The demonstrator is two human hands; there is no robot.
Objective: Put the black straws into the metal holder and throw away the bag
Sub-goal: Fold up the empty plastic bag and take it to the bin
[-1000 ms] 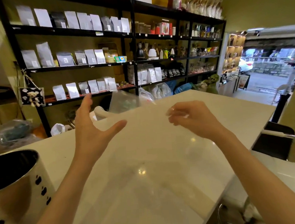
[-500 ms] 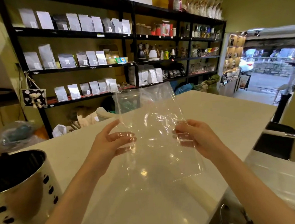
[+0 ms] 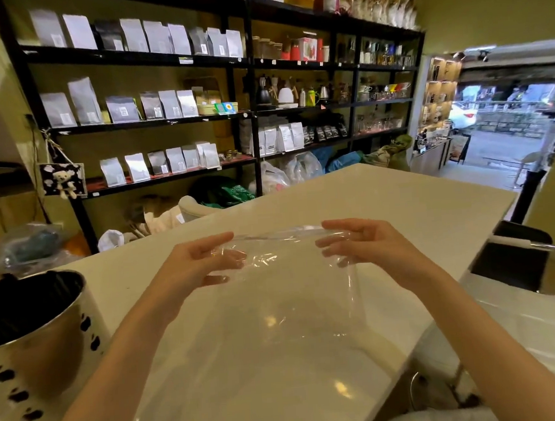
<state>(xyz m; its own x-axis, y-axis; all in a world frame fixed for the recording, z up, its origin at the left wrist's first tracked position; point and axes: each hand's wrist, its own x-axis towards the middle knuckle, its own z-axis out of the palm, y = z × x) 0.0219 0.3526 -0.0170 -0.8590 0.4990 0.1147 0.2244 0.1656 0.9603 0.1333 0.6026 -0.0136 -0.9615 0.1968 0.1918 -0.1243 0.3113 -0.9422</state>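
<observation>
The clear plastic bag (image 3: pixel 285 286) hangs above the white worktop (image 3: pixel 385 208), stretched by its top edge between the two hands and draping down toward the person; it looks empty (no dark straw shapes show through the film). The left hand (image 3: pixel 204 266) is closed on the upper left corner, fingers curled over the edge with the film crumpled under them. The right hand (image 3: pixel 365 246) is pinched on the upper right corner in the same way. Held taut and level like this, the bag is probably being flattened or folded down so that it makes a small bundle for throwing away.

At the near left, on the worktop and well apart from the bag, stands the metal holder (image 3: pixel 38 348), a shiny cylinder pierced with dark paw-shaped cutouts. Its mouth is filled with black straws (image 3: pixel 21 307), standing up inside it, so the first half of the task appears done. No bin can be seen; behind the worktop run black shelves (image 3: pixel 252 112) stocked with pouches and jars.
</observation>
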